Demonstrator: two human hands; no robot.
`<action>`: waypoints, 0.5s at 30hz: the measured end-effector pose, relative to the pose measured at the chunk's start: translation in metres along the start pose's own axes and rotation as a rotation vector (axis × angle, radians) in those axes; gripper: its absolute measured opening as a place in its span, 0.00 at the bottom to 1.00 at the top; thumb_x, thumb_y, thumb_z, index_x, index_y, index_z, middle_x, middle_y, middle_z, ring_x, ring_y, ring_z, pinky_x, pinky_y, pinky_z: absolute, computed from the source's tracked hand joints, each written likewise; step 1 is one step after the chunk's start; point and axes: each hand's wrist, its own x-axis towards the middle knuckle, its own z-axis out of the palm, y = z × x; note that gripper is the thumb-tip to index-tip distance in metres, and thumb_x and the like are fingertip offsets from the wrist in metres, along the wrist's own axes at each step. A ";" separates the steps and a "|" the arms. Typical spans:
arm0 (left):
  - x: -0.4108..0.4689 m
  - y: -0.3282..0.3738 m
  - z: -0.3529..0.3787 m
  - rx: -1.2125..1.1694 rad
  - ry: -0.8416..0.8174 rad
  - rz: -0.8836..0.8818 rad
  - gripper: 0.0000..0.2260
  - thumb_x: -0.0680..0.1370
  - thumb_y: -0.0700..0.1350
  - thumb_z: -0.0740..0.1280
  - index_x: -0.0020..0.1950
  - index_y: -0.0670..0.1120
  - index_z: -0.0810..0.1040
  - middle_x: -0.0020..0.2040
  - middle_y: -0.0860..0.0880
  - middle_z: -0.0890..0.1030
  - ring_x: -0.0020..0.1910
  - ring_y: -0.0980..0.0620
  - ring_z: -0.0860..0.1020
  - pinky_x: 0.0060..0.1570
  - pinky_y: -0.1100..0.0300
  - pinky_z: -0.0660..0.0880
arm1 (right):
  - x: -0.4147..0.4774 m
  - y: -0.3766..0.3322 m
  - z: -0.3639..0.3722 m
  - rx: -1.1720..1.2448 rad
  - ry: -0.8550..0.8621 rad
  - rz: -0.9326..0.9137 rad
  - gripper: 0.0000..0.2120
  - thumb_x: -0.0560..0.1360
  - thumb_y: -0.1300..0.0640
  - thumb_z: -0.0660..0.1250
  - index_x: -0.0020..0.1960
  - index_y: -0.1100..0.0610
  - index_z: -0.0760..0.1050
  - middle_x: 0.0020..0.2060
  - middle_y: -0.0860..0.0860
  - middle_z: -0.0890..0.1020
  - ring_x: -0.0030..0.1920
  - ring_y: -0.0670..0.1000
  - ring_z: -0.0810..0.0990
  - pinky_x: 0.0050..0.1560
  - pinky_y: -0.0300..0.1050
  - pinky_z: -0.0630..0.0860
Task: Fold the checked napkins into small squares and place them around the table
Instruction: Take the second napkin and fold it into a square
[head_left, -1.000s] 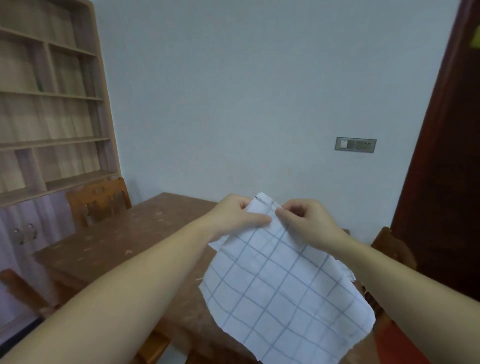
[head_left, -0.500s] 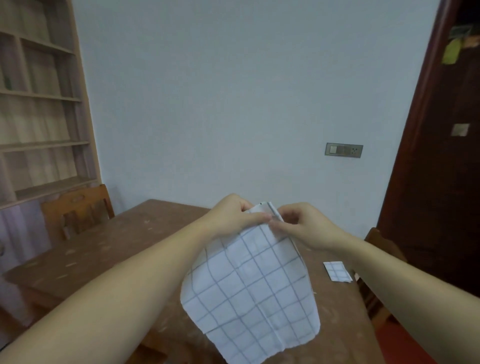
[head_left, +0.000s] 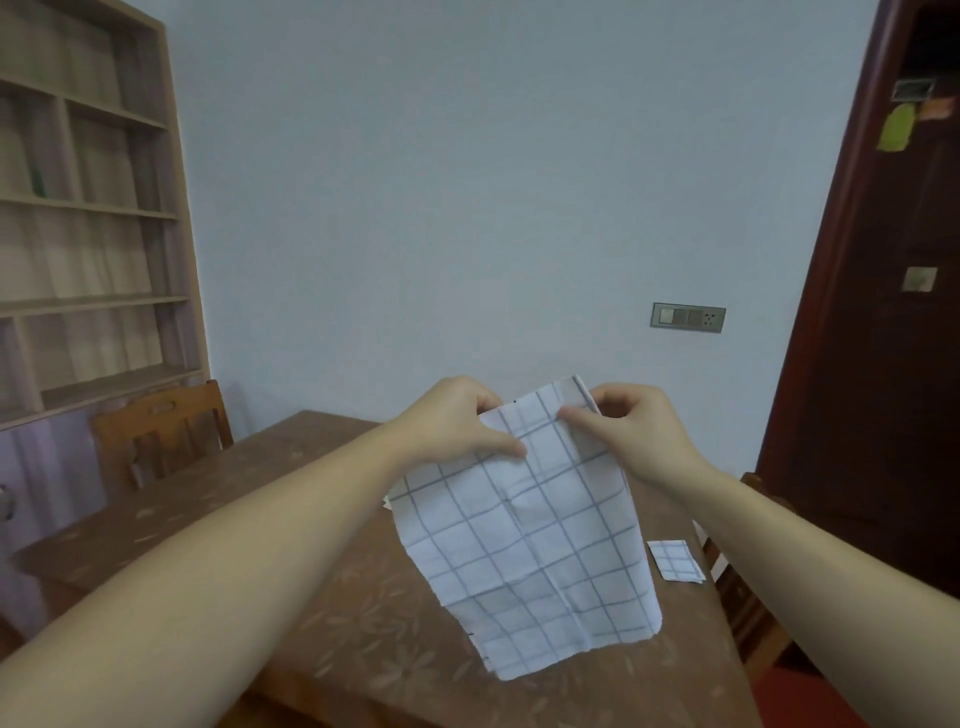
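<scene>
While you pinch the checked napkin (head_left: 524, 525) by its top edge, mid-frame, your left hand (head_left: 457, 421) and right hand (head_left: 623, 426) have fingers (head_left: 498, 447) closed on the cloth, and the rest hangs free above the desk (head_left: 218, 509). Risk: w/ only the top held, the loose lower part can swing or twist, so the next crease lands off the check lines & the square comes out skewed. One folded napkin (head_left: 675, 560) lies at the desk's right edge, lower right of frame; a drooping corner could brush it.
</scene>
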 end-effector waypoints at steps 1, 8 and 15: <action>-0.001 0.000 0.000 0.029 0.012 -0.001 0.18 0.66 0.54 0.79 0.35 0.40 0.79 0.29 0.52 0.71 0.28 0.58 0.67 0.30 0.62 0.62 | -0.001 -0.001 -0.003 0.003 0.013 0.008 0.09 0.73 0.58 0.74 0.39 0.64 0.82 0.37 0.59 0.83 0.37 0.46 0.77 0.39 0.40 0.72; -0.007 -0.018 -0.006 0.218 -0.176 -0.105 0.10 0.67 0.51 0.78 0.42 0.49 0.83 0.41 0.51 0.85 0.42 0.52 0.82 0.45 0.53 0.79 | -0.002 0.003 -0.035 -0.041 0.045 -0.020 0.19 0.79 0.54 0.66 0.43 0.71 0.79 0.32 0.61 0.74 0.37 0.48 0.72 0.38 0.41 0.66; -0.019 -0.010 0.012 -0.895 0.199 -0.299 0.03 0.72 0.38 0.74 0.45 0.43 0.83 0.42 0.47 0.87 0.39 0.51 0.85 0.36 0.62 0.80 | -0.005 0.013 -0.047 -0.018 0.235 0.040 0.25 0.82 0.51 0.58 0.36 0.71 0.68 0.34 0.54 0.66 0.35 0.51 0.63 0.37 0.45 0.59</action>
